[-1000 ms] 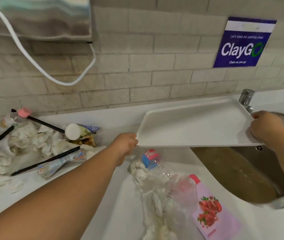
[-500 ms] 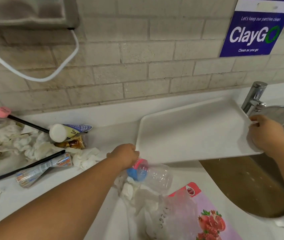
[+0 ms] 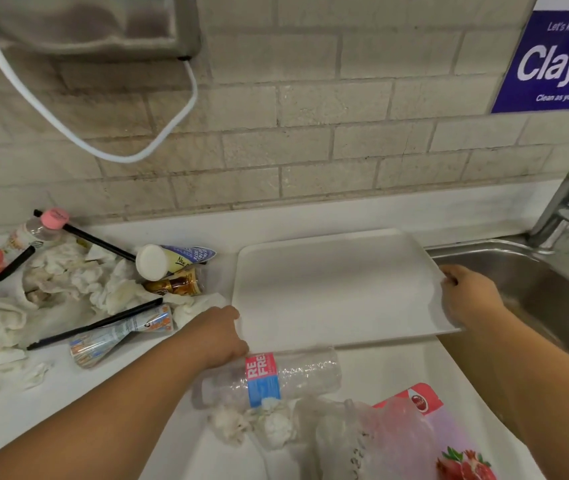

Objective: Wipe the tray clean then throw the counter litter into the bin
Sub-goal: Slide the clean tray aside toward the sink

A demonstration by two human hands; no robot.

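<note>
The white tray (image 3: 328, 289) lies between both hands, gripped at opposite edges: left hand (image 3: 219, 332) on its near-left corner, right hand (image 3: 466, 294) (over the sink (image 3: 525, 271)) on its right edge.

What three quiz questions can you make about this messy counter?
1. True or false: the left hand and the right hand both hold the flat white rectangular plastic tray.
2. What lies just in front of the tray? A) clear crushed plastic bottle with a blue-and-red label B) metal spoon C) green cup
3. Fill in: the tray's right end hangs over the steel ____.
Key: 1 true; 2 A; 3 sink.
</note>
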